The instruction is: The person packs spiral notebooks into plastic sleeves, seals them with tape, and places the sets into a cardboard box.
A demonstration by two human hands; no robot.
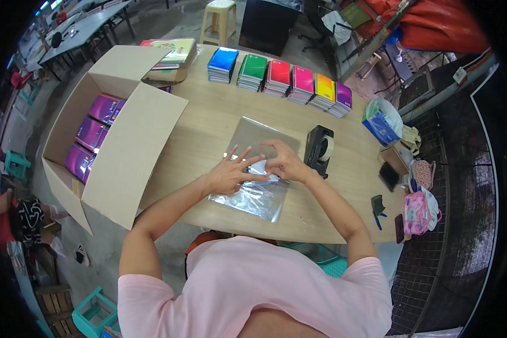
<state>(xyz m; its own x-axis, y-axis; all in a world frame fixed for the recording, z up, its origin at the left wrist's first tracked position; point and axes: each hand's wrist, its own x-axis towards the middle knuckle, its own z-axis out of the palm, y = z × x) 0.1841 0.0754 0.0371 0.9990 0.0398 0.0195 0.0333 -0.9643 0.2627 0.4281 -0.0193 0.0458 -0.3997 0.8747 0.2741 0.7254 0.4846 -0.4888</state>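
Paper (257, 168) on clear plastic (253, 203), beneath left hand (226, 174), spread wide, and right hand (287, 161), curled, hold unclear. Apparently positioning paper; next, likely calling for a light, steady touch. Tape dispenser (314, 159) just right of hands; stacked notebooks (278, 76) well beyond.

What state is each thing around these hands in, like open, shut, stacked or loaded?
Cardboard box: open, flaps spread outward
Purple packs: inside the box, in a row
Notebooks: in six colour-sorted stacks
Tape dispenser: loaded with a roll
Clear plastic: lying flat on the table
White piece: partly hidden by fingers
Left hand: fingers spread
Right hand: fingers bent
Beige stool: upright
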